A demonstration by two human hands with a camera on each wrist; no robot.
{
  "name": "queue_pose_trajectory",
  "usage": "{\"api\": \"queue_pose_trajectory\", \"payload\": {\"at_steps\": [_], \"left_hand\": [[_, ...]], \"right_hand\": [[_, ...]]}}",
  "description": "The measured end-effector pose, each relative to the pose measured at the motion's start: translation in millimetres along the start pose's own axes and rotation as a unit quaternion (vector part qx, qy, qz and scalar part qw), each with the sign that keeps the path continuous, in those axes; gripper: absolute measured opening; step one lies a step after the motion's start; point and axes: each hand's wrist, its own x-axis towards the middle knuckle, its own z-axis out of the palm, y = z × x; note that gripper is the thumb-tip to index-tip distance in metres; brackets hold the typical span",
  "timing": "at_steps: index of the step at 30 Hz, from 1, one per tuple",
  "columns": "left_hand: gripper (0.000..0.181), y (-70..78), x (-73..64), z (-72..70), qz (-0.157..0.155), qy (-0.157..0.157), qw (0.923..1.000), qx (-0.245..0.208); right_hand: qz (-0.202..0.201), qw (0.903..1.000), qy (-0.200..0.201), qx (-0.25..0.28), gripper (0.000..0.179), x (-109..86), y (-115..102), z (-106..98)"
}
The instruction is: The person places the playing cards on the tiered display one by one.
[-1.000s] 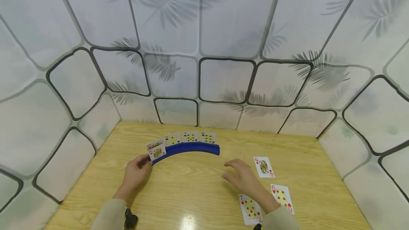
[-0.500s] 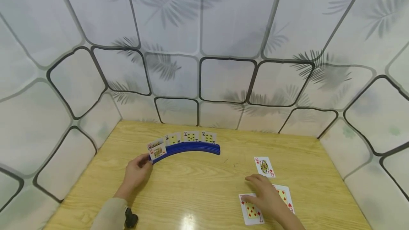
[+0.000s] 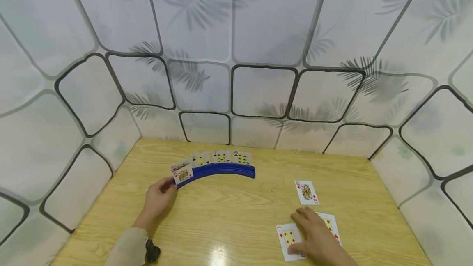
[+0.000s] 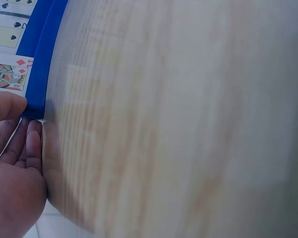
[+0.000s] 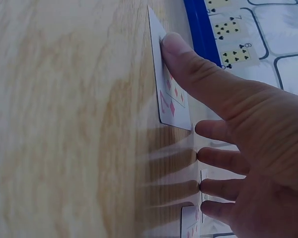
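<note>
Pinching rack (image 3: 221,170) toward worktop's (image 3: 221,212) left edge with left hand (image 3: 159,199); poised over seven (image 3: 288,235) with right hand (image 3: 315,235), fingers apart: fetching it, seemingly; likely to need a pinch next!

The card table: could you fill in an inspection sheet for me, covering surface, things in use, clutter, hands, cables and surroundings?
Surface: wood-grain table, glare low in the head view.
Things in use: blue curved card holder bearing king of diamonds, ten, black two, black seven, black six; face up outside it, queen of diamonds, seven of diamonds and a partly hidden hearts card.
Clutter: nothing seen.
Left hand: grips the holder's left end.
Right hand: over the seven of diamonds, fingers apart; contact unclear.
Cables: nothing seen.
Surroundings: wall with leaf prints and rounded outlines.
</note>
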Motion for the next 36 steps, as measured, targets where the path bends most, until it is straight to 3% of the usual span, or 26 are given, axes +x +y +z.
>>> {"api": "queue_pose_trajectory", "payload": {"at_steps": [14,22,26,36], "left_hand": [[0.037,-2.6,1.4,1.3,0.004,-0.005,1.0,-0.004],[0.036,-1.0,0.3,-0.8,-0.005,-0.011,0.9999,-0.001],[0.036,-1.8,0.5,-0.4,-0.001,-0.009,1.0,0.001],[0.037,1.3,-0.4,-0.7,-0.012,-0.01,0.9999,0.004]], "right_hand": [[0.025,0.9994,0.005,0.023,0.088,1.8,-0.4,2.6],[0.03,0.9994,0.02,-0.001,0.086,6.5,-2.3,3.2],[0.039,0.9989,0.023,0.004,0.076,7.2,-2.4,3.2],[0.024,0.9991,0.033,-0.006,0.078,7.4,-5.3,2.0]]}}
